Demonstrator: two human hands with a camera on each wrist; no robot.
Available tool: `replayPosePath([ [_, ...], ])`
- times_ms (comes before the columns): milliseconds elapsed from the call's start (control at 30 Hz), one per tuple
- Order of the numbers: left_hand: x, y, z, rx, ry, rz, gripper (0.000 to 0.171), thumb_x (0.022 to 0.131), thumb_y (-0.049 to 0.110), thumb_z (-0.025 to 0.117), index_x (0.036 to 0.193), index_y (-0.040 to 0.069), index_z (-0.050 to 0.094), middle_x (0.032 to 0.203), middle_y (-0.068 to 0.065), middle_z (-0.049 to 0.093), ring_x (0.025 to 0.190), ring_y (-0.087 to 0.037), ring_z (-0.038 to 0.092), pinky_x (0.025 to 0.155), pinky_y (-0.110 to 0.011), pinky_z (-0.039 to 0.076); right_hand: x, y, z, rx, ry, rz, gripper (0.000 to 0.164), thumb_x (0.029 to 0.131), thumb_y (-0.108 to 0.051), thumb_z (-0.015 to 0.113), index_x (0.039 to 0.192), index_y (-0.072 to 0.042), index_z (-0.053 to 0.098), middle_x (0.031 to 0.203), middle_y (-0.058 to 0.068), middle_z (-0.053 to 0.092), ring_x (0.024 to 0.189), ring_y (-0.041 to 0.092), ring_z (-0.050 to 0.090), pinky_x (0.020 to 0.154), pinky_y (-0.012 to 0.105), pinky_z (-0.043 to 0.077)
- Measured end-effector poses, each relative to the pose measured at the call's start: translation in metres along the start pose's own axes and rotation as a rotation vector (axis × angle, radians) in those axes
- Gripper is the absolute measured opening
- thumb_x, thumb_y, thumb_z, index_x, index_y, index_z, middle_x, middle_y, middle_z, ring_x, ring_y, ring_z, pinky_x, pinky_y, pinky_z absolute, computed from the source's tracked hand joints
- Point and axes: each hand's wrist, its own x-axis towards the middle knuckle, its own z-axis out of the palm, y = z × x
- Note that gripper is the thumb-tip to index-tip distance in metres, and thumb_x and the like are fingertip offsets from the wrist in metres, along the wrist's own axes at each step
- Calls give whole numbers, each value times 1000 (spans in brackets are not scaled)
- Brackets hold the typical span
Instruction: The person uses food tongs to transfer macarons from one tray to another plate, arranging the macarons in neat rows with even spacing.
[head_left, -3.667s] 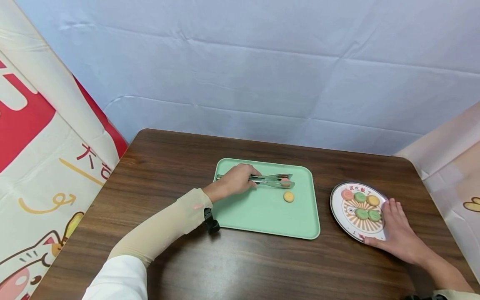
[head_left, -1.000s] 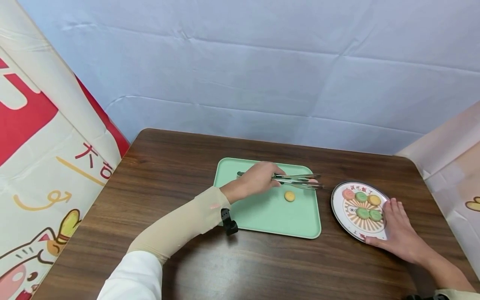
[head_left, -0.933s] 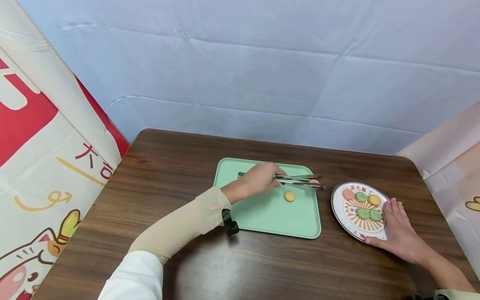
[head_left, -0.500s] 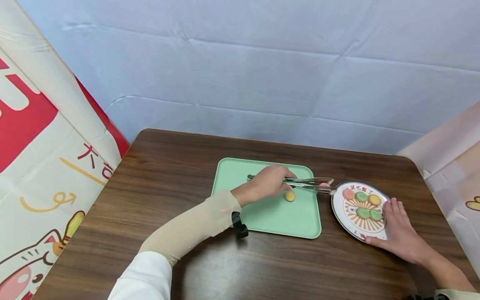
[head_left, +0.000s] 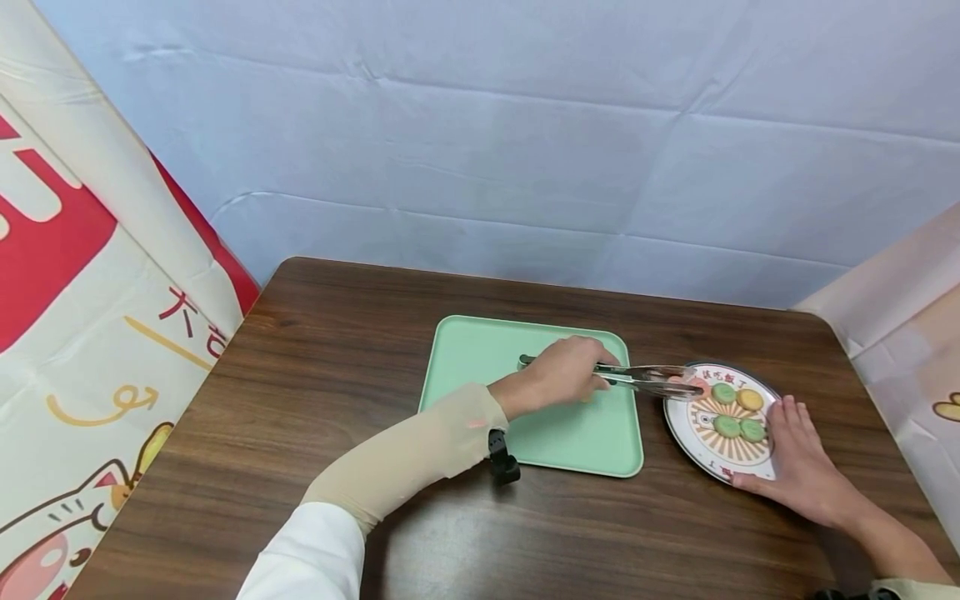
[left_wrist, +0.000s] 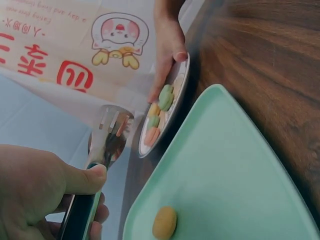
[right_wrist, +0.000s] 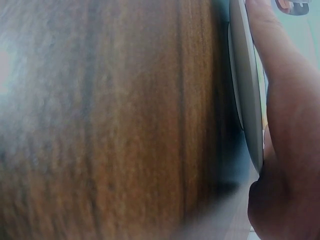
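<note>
My left hand (head_left: 570, 368) grips metal tongs (head_left: 652, 380) by the handles. Between the tong blades sits a pink macaron (left_wrist: 121, 125), now over the left edge of the round printed plate (head_left: 693, 446). On that plate lie several macarons: a pink one, a yellow one (head_left: 750, 400) and green ones (head_left: 725, 393). My right hand (head_left: 798, 462) rests on the plate's right rim, fingers straight and thumb spread at the near side. A yellow macaron (left_wrist: 165, 222) lies on the green tray (left_wrist: 215, 165), mostly hidden behind my left hand in the head view.
The tray lies left of the plate on a dark wooden table (head_left: 360, 333). A pale blue sheet (head_left: 480, 167) hangs behind the table. Printed sheets with cartoon drawings (head_left: 82, 500) stand at the sides.
My left hand has carried the tongs and pink macaron rightward, from above the tray across the gap to over the plate. My right hand has stayed at the plate's rim.
</note>
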Motion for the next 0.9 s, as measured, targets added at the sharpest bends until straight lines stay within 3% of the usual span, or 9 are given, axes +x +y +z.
replayPosePath([
  [100, 3, 3, 3, 21, -1, 8, 39, 99, 25, 70, 137, 19, 67, 135, 8, 66, 108, -6, 67, 75, -13, 48, 0, 1, 1, -2, 7, -5, 134, 82, -47, 81, 148, 25, -10, 151, 50, -14, 146, 49, -27, 115, 36, -26],
  [167, 5, 5, 6, 30, -5, 7, 40, 98, 26, 71, 137, 20, 67, 135, 9, 66, 112, -6, 66, 79, -14, 50, 0, 1, 1, -3, 13, -9, 134, 82, -47, 82, 148, 25, -10, 151, 51, -13, 146, 49, -26, 115, 35, -26],
  [400, 10, 14, 14, 48, -26, 2, 38, 99, 27, 71, 137, 23, 68, 134, 12, 66, 113, -4, 64, 73, -13, 47, 1, 2, 1, -7, 18, -15, 134, 82, -47, 82, 149, 24, -11, 152, 49, -15, 146, 47, -28, 115, 36, -26],
  [633, 13, 22, 23, 84, -37, 12, 38, 99, 28, 70, 136, 24, 68, 132, 13, 66, 122, -4, 60, 86, -14, 49, 1, 3, 2, -12, 30, -24, 135, 81, -46, 82, 149, 24, -10, 153, 49, -13, 147, 47, -27, 116, 35, -25],
  [900, 16, 28, 32, 117, -41, 6, 37, 98, 29, 71, 135, 25, 68, 131, 14, 66, 120, -2, 61, 87, -14, 50, 0, 2, 3, -19, 19, -12, 134, 82, -47, 81, 148, 24, -11, 153, 49, -14, 147, 46, -28, 115, 35, -26],
])
